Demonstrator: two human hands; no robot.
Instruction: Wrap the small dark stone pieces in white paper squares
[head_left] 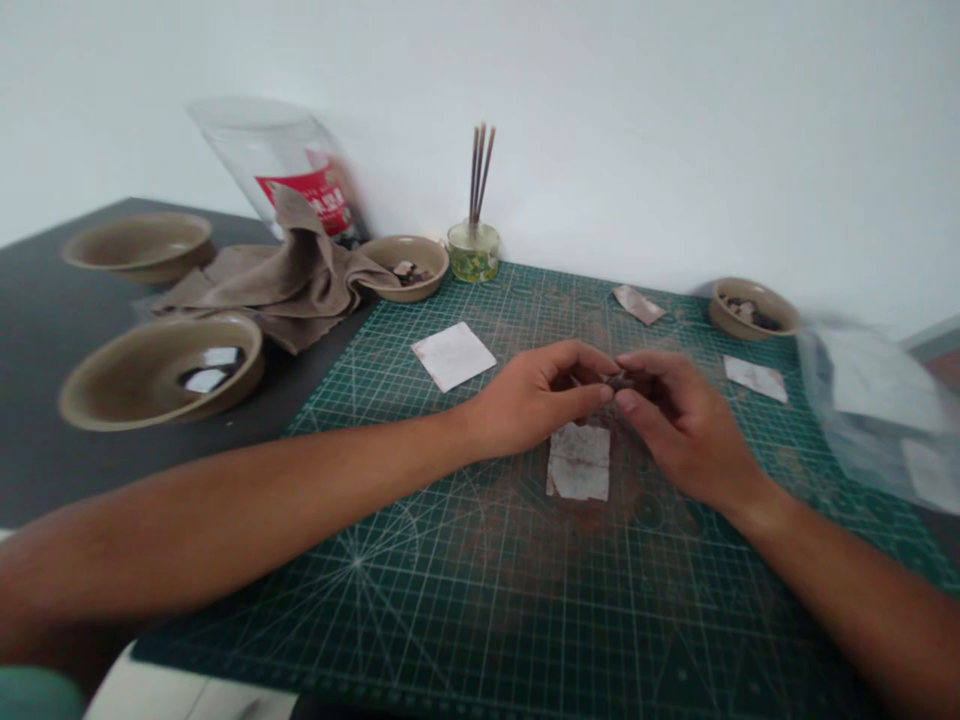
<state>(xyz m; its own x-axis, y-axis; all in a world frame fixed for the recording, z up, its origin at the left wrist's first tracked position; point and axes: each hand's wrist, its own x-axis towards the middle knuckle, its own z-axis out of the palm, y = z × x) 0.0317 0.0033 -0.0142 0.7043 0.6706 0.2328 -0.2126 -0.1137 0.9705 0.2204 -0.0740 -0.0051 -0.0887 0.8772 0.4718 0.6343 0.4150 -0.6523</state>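
Over the green cutting mat (465, 560), my left hand (544, 395) and my right hand (679, 425) meet fingertip to fingertip. Both pinch one small dark brownish piece (619, 382), mostly covered by the fingers; its exact kind cannot be made out. Just below them a creased, stained square of paper (579, 462) with worn edges lies on the mat. To the left of my left hand is a cleaner white square sheet (454, 356). Reddish-brown dust marks the mat around the hands.
Small bowls of dark and light bits (409, 270) (752, 308) stand at the back. Left are two larger bowls (161, 375) (139, 245), a brown cloth (277, 275) and a clear plastic jar (262, 150). A glass with sticks (474, 250), paper scraps (639, 304) (755, 378) and a plastic bag (877, 400) surround the mat.
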